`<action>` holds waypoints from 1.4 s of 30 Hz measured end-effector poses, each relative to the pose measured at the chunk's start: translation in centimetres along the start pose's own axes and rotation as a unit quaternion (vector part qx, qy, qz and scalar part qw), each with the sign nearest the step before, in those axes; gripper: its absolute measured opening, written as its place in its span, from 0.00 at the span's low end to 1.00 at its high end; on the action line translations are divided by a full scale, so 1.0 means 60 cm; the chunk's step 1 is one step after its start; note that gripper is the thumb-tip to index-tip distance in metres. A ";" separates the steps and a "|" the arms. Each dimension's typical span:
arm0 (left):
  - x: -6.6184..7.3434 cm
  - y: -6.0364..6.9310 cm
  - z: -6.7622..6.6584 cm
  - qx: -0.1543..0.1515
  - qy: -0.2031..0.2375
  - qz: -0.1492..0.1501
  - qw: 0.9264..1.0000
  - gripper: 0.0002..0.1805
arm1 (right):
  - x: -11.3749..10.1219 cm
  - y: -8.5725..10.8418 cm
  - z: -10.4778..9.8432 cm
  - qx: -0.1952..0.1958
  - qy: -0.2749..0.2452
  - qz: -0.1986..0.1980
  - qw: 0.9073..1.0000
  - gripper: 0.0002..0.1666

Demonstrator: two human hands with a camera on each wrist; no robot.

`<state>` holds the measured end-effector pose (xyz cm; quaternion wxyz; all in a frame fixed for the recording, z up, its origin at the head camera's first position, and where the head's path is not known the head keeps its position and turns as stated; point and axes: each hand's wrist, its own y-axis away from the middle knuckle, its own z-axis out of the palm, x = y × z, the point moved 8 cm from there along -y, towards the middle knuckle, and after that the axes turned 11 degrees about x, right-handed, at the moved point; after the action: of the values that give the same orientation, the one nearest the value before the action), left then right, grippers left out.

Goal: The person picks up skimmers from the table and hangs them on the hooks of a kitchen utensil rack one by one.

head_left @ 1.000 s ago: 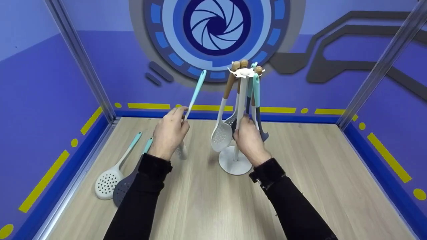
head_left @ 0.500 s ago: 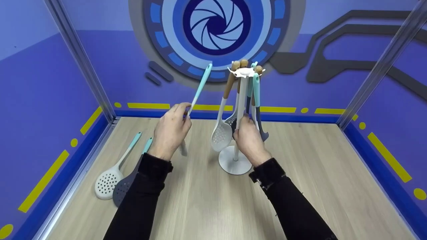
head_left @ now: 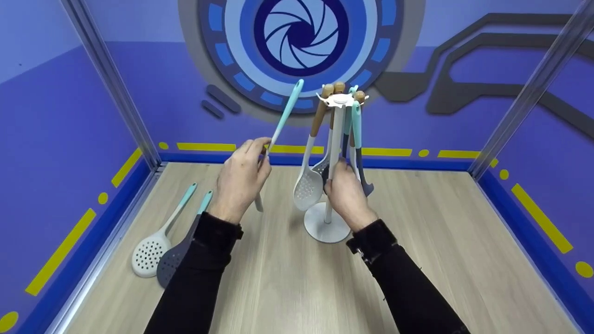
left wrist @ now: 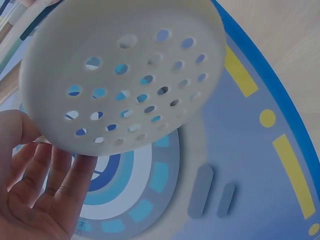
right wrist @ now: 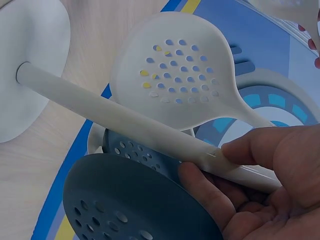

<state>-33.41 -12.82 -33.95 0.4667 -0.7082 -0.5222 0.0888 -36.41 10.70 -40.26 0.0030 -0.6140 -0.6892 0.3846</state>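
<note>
My left hand (head_left: 243, 178) pinches a white skimmer by its stem, its teal handle (head_left: 291, 102) slanting up to the right. In the left wrist view the skimmer's round perforated head (left wrist: 55, 45) hangs beside the fingers. My right hand (head_left: 348, 195) grips the white pole (right wrist: 120, 117) of a utensil stand, thumb on one side and fingers on the other. From the stand's hooked top (head_left: 340, 99) hang several utensils, among them a white slotted spoon (head_left: 302, 202) with a wooden handle and a dark one with a teal handle (head_left: 357, 127). The held handle's tip is apart from the hooks.
At the left of the wooden table (head_left: 287, 287) lie a white skimmer (head_left: 140, 264) and a dark skimmer (head_left: 166, 278), the latter partly behind my left sleeve. The stand's round base (head_left: 318, 232) rests mid-table. Patterned panels and metal posts (head_left: 116, 83) enclose the table.
My left hand has moved slightly right and up, bringing the skimmer's handle tip higher and closer to the stand's top. The skimmer's head has turned more edge-on. My right hand stays on the pole.
</note>
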 end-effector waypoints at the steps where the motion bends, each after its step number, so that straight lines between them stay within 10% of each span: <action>1: 0.002 0.000 0.000 0.001 0.000 0.004 1.000 0.22 | 0.000 0.000 0.000 0.000 0.000 -0.001 1.000 0.32; 42: 0.022 0.006 0.000 0.024 -0.006 0.056 0.998 0.22 | -0.005 0.003 -0.006 0.014 0.005 -0.010 1.000 0.28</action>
<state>-32.62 -11.75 -33.77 0.4752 -0.7240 -0.4824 0.1313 -36.02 10.63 -39.93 0.0192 -0.6091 -0.6897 0.3911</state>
